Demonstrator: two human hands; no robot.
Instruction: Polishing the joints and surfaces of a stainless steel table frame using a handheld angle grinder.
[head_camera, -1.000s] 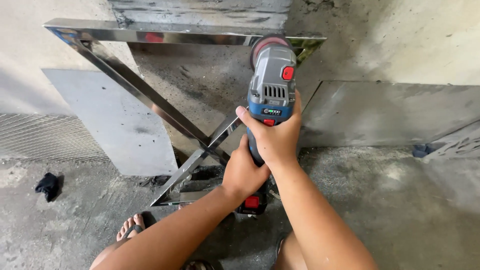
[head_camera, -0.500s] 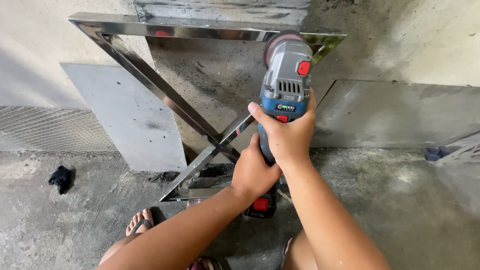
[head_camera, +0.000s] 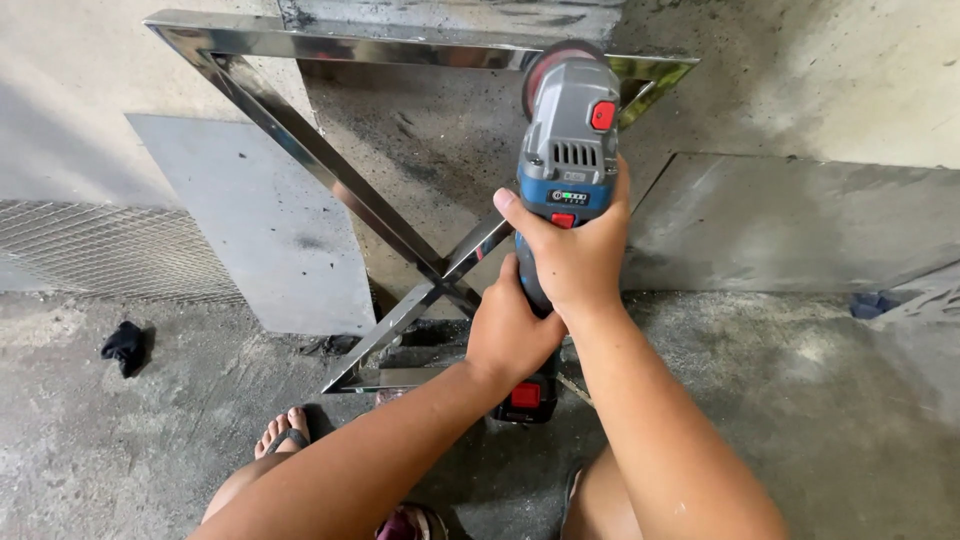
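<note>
So the cordless angle grinder (head_camera: 566, 170) is the thing to look at here, grey and blue body with red buttons. Both hands are clamped around it: the right hand (head_camera: 572, 250) wraps the body just below the blue band, and the left hand (head_camera: 512, 328) grips the handle lower down, right above the battery pack (head_camera: 524, 395). Two-handed like that probably because these tools kick, and it looks like a steadying hold.

The grinder's long axis runs nearly straight up and away from the person, battery end toward the body, disc (head_camera: 545, 62) end pointing at the wall. The disc sits at or against the top bar of the polished metal X-frame (head_camera: 330, 175), near its upper right corner; can't tell for sure if it's actually touching.

The frame leans upright against the concrete wall, which puts that top bar within reach. Left of the grinder there's a grey panel (head_camera: 255, 220) propped behind the frame, a mesh sheet (head_camera: 95, 250) further left, and a sandalled foot (head_camera: 282, 435) on the floor below.
</note>
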